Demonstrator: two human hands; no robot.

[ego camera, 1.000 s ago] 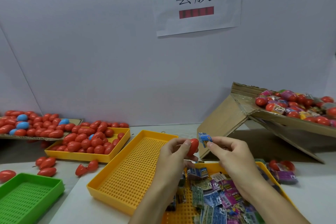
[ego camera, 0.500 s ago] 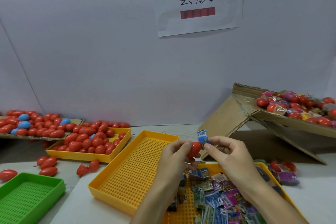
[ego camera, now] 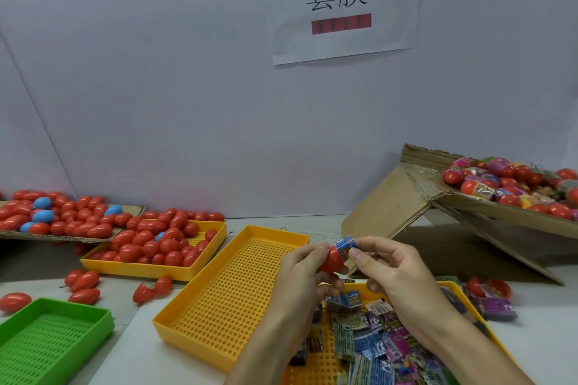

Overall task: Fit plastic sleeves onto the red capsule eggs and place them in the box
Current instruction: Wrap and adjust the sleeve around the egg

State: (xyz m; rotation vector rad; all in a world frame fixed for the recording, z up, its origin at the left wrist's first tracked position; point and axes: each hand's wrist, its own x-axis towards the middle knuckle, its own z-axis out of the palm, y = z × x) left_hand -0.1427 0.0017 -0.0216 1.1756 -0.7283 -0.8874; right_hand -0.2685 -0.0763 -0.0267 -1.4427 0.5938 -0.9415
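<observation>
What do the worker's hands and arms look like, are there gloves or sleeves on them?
No gloves and no sleeves show. Both the left hand and the right hand are bare, and the forearms are uncovered down to the bottom edge of the picture. No rings, watch or bracelets can be seen. The fingernails look short and unpainted.

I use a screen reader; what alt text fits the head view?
Two hands fit a blue plastic sleeve onto a red capsule egg: left hand holds the egg, right hand pinches the sleeve. Yellow trays and a cardboard box surround them.

Left hand [ego camera: 301,272] and right hand [ego camera: 392,272] meet, each grip apparently pinched shut.
</observation>
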